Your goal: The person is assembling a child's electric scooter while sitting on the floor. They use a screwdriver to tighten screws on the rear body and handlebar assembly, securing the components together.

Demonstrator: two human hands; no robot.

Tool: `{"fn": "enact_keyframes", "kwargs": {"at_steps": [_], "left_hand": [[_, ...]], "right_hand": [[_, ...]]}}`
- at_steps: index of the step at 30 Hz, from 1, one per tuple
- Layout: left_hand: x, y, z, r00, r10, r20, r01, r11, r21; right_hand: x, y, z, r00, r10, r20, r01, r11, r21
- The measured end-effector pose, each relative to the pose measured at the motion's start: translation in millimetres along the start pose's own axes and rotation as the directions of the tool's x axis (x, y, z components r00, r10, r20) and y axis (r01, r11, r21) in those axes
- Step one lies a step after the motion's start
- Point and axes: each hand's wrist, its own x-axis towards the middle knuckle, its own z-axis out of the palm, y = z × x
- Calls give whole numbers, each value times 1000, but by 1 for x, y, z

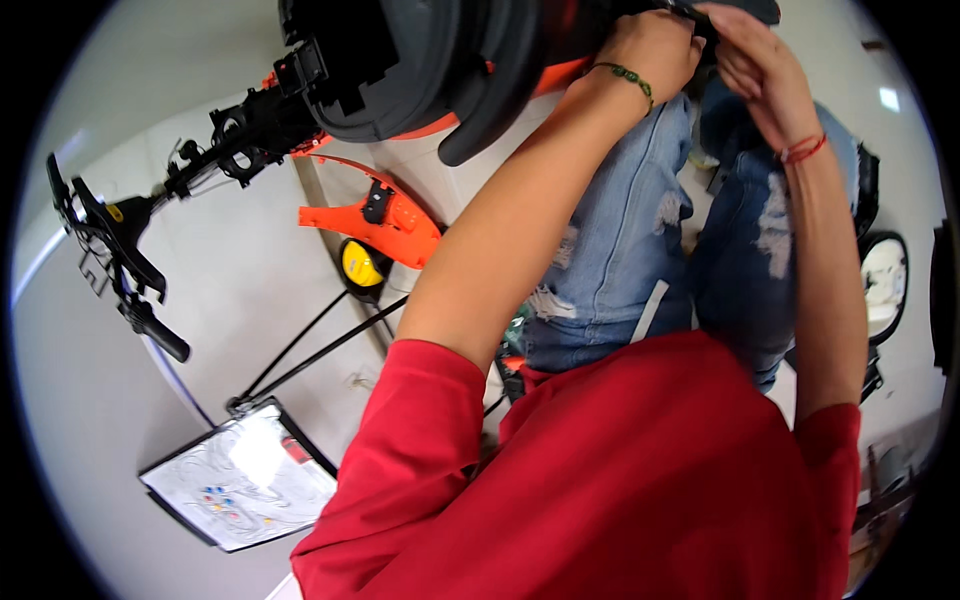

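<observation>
An electric scooter with a black body and orange trim spans the top of the view. At its right end, both of my hands meet close to the upper edge. My left hand, with a green beaded bracelet at the wrist, has its fingers curled against the dark parts; what they grip is hidden. Beside it, my right hand, wearing a red cord bracelet, has thumb and fingers closed together around a thin dark piece too small to name.
The scooter's handlebar reaches out to the left with exposed cables. Below the body lie a loose orange panel and a round yellow-and-black object. A white tray with small coloured pieces is attached to black poles. My jeans-covered legs are bent beneath my arms.
</observation>
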Motion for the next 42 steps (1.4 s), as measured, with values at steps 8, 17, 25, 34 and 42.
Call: {"fn": "enact_keyframes", "kwargs": {"at_steps": [8,17,25,34,42], "left_hand": [[25,-16,33,802,-334,-495,-29,806,-591],[26,1,38,547,-234,-803,-6,959,-284],[7,-4,26,595,-203,-778,-195,902,-384],[-3,4,13,672,-169,-721,-156,920,-360],[6,2,-6,730,-141,-669,-236,866,-441]], "right_hand": [[-20,-7,33,986,-22,-163,0,992,-129],[-40,-42,52,981,-52,-189,-29,916,-400],[-45,-51,65,984,-35,-175,-49,892,-450],[-45,-55,68,975,-62,-214,-54,866,-498],[-37,-73,75,985,-22,-169,-74,838,-541]]}}
